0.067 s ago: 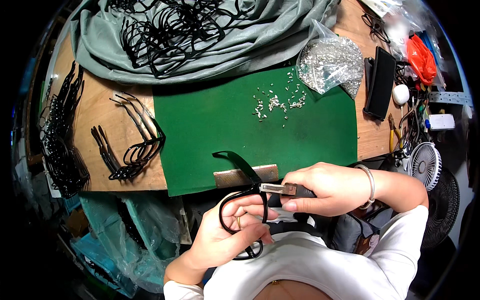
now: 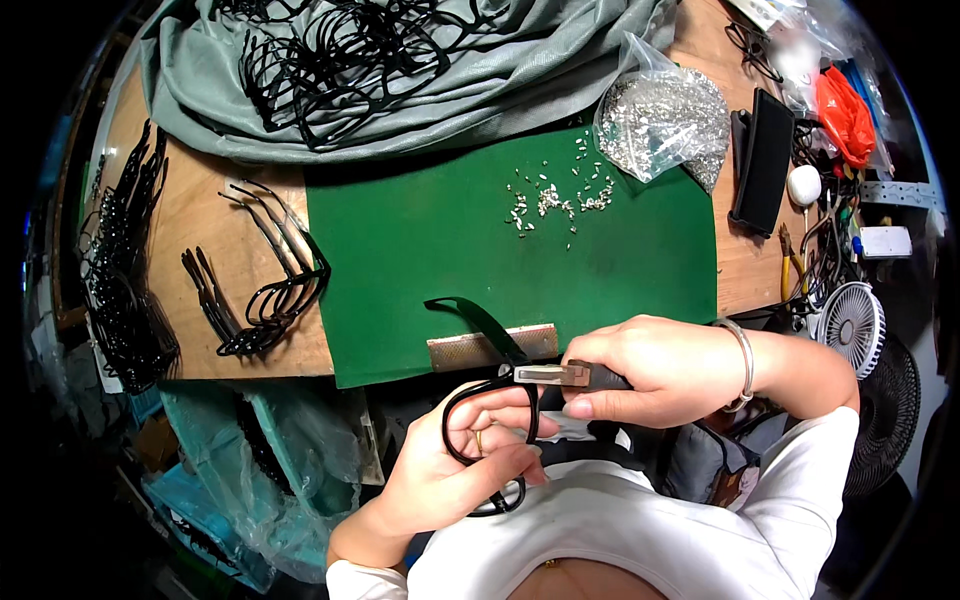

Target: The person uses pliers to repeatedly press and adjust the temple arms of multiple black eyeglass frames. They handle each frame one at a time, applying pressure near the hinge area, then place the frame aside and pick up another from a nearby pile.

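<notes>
My left hand (image 2: 450,465) grips a black glasses frame (image 2: 447,425) in front of the green mat's near edge, its fingers behind one rim and the thumb across the front. One temple arm of the frame sticks out over the mat. In my right hand (image 2: 645,372) is a pair of pliers (image 2: 550,374) with metal jaws and dark handles. The jaws meet the corner of the frame where the temple arm joins. Whether they pinch a small part there I cannot tell. Just beyond lies a rough metal strip (image 2: 450,352) at the mat's edge.
Small silvery pieces (image 2: 556,203) lie scattered on the green mat (image 2: 400,240), near a clear bag (image 2: 660,120) full of them. Black frames pile on grey cloth (image 2: 200,110); more stand at left (image 2: 275,300). At right are a black phone-like slab (image 2: 765,165), yellow-handled cutters (image 2: 787,265) and a fan (image 2: 852,325).
The plier jaws have shifted slightly left against the frame's corner. My hands otherwise keep the same hold, and the view has moved a little.
</notes>
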Demonstrator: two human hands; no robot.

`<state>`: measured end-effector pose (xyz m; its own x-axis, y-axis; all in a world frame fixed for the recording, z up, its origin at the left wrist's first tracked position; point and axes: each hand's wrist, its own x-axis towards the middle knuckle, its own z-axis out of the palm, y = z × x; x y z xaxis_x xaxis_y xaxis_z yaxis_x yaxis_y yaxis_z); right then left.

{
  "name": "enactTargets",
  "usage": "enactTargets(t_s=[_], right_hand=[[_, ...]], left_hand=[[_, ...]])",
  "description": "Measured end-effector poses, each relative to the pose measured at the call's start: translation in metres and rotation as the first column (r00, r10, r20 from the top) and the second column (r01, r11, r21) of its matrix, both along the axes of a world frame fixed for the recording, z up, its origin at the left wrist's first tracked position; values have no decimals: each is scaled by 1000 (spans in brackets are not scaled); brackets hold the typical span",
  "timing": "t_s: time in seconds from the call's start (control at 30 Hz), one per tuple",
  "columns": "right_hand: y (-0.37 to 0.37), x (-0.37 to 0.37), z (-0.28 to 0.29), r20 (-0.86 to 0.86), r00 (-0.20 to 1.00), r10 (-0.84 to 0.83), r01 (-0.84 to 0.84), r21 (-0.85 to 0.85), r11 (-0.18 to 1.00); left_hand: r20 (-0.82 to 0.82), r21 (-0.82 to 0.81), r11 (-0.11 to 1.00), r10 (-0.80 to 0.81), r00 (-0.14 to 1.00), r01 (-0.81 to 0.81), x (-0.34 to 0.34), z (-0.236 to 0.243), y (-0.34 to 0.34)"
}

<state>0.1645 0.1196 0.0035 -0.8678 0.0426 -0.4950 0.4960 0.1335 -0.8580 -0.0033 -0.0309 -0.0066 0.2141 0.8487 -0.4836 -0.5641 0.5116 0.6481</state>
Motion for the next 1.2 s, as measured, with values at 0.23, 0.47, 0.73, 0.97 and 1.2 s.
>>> enactTargets(t_s=[0.23, 0.47, 0.73, 0.97, 1.2], right_hand=[[-8, 0, -5, 78, 997, -25, 10, 179, 984], [-11, 6, -10, 5, 998, -60, 56, 310, 949], [11, 9, -44, -57, 979, -194, 201, 409, 890], [2, 4, -62, -194, 926, -323, 376, 412, 830], [-2, -7, -54, -98, 938, -333, 341, 440, 831]], left_hand=[[-30, -54, 998, -23, 999, 21, 5, -2, -2], [-61, -47, 999, 12, 998, -14, 12, 1, 2], [23, -34, 999, 19, 1000, -19, 5, 0, 9], [-735, 211, 977, 170, 656, -16, -23, -6, 4], [-671, 268, 935, 354, 652, -231, -93, -32, 31]])
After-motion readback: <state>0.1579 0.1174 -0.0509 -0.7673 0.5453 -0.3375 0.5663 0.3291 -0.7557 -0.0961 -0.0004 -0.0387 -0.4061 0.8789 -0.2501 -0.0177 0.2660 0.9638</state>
